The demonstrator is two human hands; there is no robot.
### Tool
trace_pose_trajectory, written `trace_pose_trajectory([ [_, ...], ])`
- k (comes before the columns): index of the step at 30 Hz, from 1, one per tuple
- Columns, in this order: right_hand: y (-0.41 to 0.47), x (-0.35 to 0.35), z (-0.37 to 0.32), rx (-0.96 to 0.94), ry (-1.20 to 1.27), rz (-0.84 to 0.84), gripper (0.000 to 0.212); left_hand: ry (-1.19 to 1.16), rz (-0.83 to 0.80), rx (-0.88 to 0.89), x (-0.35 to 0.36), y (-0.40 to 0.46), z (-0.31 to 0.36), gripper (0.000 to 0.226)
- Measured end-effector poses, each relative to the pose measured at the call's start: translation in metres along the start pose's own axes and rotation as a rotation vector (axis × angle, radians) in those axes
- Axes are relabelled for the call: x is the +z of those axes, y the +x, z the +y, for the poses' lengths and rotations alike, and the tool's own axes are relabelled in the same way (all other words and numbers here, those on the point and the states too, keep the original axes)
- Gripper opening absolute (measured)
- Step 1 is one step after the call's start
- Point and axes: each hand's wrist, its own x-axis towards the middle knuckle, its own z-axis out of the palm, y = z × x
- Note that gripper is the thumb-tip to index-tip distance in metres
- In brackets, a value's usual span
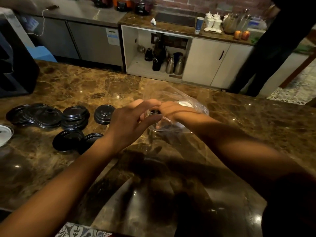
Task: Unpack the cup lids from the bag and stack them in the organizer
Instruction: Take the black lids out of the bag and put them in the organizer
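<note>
Glossy marble counter [68, 86]; clear plastic bag [172, 98]

Brown stone counter [239, 117]; black lids [51, 117] lie on left side; clear bag [179, 100] in middle; white lid [5, 134] at left edge

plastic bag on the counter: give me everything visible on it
The plastic bag is clear, thin and crinkled, lying on the brown marble counter at its centre. Something white shows through it. Both hands work at its near end: the right hand curls into the film, the left hand meets it there. Black lids lie apart, to its left.
</note>
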Motion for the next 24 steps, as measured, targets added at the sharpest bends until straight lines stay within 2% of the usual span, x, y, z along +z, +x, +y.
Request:
trace_pose_trajectory([
  [3,0.001,0.006,0.001,0.033,-0.010,0.061,0.057,0.011,0.000,-0.018,0.001,-0.002,0.002,0.027],
  [5,0.003,0.008,0.003,0.042,-0.027,0.067,0.062,-0.023,0.002,-0.046,0.003,-0.006,0.002,0.023],
  [10,0.007,0.010,0.009,-0.017,0.001,0.044,0.080,-0.078,0.074,-0.019,0.004,-0.013,-0.002,0.035],
  [14,0.010,0.009,0.008,-0.051,0.019,-0.015,0.077,-0.112,0.091,-0.032,0.003,-0.014,-0.005,0.032],
  [19,0.016,0.016,0.005,-0.082,-0.024,0.002,0.079,-0.080,0.100,-0.029,0.004,-0.016,-0.005,0.046],
  [24,0.030,0.032,-0.001,-0.062,-0.039,0.001,0.071,-0.092,0.091,-0.033,0.005,-0.019,-0.005,0.029],
])
